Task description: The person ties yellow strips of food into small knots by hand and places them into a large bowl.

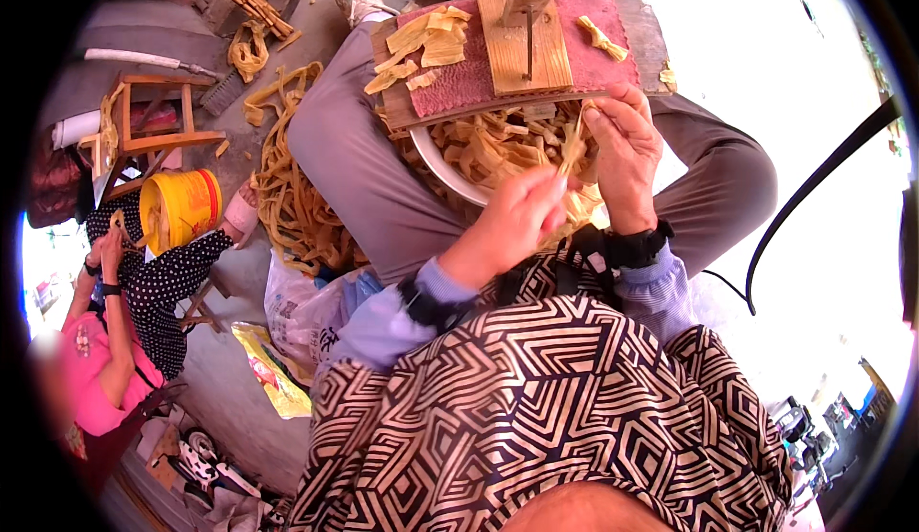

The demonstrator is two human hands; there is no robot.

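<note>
Between my hands runs a pale yellow, husk-like strip (pixel 572 149), held over a white-rimmed basin. My left hand (pixel 517 221) is closed around its lower end. Higher up and to the right, my right hand (pixel 627 144) pinches the upper end between thumb and fingers. The basin (pixel 443 170) is filled with similar tan strips (pixel 488 154). Just beyond my hands lies a wooden board (pixel 643 39) covered with a reddish cloth (pixel 442 98). A wooden block (pixel 504 44) with an upright metal piece (pixel 528 42) stands on the cloth, between flat husk-like pieces (pixel 442 36) and a small knotted piece (pixel 603 39).
Long tan strips (pixel 292 202) are heaped left of my leg, by a plastic bag (pixel 297 312) and a yellow packet (pixel 273 369). At far left another person (pixel 115 360) handles a strip beside a yellow bucket (pixel 182 208). A wooden stool (pixel 158 137) stands beyond; a black cable (pixel 795 182) curves at right.
</note>
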